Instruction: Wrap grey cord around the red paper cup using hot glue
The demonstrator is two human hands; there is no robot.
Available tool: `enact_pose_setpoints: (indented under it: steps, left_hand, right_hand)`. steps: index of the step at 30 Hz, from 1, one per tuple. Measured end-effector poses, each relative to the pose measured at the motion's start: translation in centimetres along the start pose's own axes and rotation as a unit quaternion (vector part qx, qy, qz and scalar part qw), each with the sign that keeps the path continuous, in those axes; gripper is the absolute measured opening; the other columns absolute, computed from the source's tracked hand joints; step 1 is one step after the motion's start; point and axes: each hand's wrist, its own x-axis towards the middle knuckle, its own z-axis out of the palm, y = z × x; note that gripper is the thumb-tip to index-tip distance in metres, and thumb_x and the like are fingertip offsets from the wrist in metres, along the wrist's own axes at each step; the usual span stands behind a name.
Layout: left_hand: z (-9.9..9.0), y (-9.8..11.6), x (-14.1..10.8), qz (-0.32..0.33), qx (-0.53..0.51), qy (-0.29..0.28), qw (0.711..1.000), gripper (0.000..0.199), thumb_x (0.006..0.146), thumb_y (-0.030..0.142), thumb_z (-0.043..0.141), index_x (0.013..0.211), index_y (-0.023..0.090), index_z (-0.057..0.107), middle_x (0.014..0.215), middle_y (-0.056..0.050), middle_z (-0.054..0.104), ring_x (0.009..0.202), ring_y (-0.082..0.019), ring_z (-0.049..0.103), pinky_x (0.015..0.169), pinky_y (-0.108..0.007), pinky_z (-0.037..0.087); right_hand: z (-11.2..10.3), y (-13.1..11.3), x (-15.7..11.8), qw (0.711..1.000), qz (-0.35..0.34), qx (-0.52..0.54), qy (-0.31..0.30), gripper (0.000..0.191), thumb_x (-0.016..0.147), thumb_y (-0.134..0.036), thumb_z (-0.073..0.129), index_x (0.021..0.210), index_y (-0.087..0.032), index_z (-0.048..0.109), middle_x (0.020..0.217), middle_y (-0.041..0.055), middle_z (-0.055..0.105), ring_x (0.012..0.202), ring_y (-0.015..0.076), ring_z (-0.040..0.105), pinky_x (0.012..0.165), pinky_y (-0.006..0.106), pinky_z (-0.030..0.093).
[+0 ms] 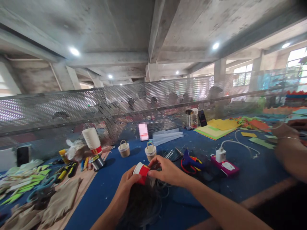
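Between my two hands is a red and white paper cup [142, 172], tilted on its side above the blue table [100, 188]. My left hand [129, 179] grips it from the left, thumb across its side. At its right edge, my right hand [161, 169] has thumb and fingers pinched together; whether they hold the cup or a small piece on it, I cannot make out. Just beyond stand two small fabric-covered cups with handles, the left one [124, 149] and the right one [150, 152]. Part of my own dark hair hides the table below.
A stack of paper cups [91, 140] leans at the left, near a wire spool [98, 162], pliers and brown cloth [61, 199]. Right of my hands lie a blue glue gun [189, 159] and a purple power strip [225, 165]. Another person's arm [287, 153] reaches in at right.
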Motion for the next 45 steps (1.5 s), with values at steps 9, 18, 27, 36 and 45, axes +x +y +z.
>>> enact_pose_setpoints:
  steps: [9, 18, 27, 36, 45]
  left_hand:
    - [-1.2, -0.3, 0.9, -0.004, -0.044, -0.002, 0.999, 0.031, 0.082, 0.038, 0.063, 0.1, 0.014, 0.071, 0.087, -0.003, 0.074, 0.075, -0.022, 0.065, 0.071, -0.03, 0.048]
    - [-1.4, -0.3, 0.9, 0.021, -0.018, -0.004, 1.0, 0.036, 0.084, 0.046, 0.062, 0.104, 0.017, 0.071, 0.089, -0.002, 0.074, 0.078, -0.022, 0.065, 0.076, -0.03, 0.048]
    - [-2.2, -0.9, 1.5, 0.006, -0.058, 0.014, 0.998, 0.036, 0.081, 0.043, 0.069, 0.102, 0.014, 0.07, 0.087, -0.005, 0.075, 0.075, -0.021, 0.066, 0.071, -0.029, 0.048]
    - [-2.1, -0.3, 1.5, -0.008, -0.096, 0.014, 0.995, 0.04, 0.078, 0.044, 0.072, 0.102, 0.012, 0.07, 0.079, -0.004, 0.075, 0.062, -0.018, 0.064, 0.063, -0.03, 0.048]
    - [-2.1, 0.5, 1.7, -0.069, -0.168, 0.011, 0.983, 0.028, 0.083, 0.036, 0.068, 0.096, 0.011, 0.069, 0.076, -0.007, 0.076, 0.067, -0.022, 0.069, 0.068, -0.032, 0.055]
  right_hand:
    - [-1.2, 1.2, 1.0, 1.0, -0.009, -0.01, -0.018, 0.036, 0.098, -0.043, 0.044, 0.098, -0.016, 0.068, 0.093, 0.0041, 0.07, 0.085, 0.0171, 0.064, 0.075, 0.025, 0.046]
    - [-1.7, 1.6, 1.4, 0.999, -0.009, -0.028, 0.03, 0.027, 0.092, -0.039, 0.056, 0.093, -0.016, 0.07, 0.085, 0.003, 0.071, 0.074, 0.0158, 0.064, 0.069, 0.024, 0.047]
    - [-1.5, -0.4, 0.7, 0.995, -0.09, 0.009, 0.046, 0.013, 0.089, -0.027, 0.062, 0.089, -0.017, 0.069, 0.089, 0.0026, 0.069, 0.084, 0.0156, 0.064, 0.078, 0.024, 0.049]
    - [-3.9, -0.4, -1.1, 0.962, -0.161, -0.166, 0.144, 0.018, 0.095, -0.024, 0.053, 0.11, -0.022, 0.063, 0.11, 0.0066, 0.064, 0.106, 0.0196, 0.058, 0.096, 0.032, 0.045]
    - [-9.9, 6.9, -5.6, 0.863, 0.036, -0.46, 0.205, 0.021, 0.094, -0.029, 0.053, 0.108, -0.019, 0.065, 0.109, 0.0095, 0.066, 0.104, 0.0261, 0.059, 0.091, 0.037, 0.044]
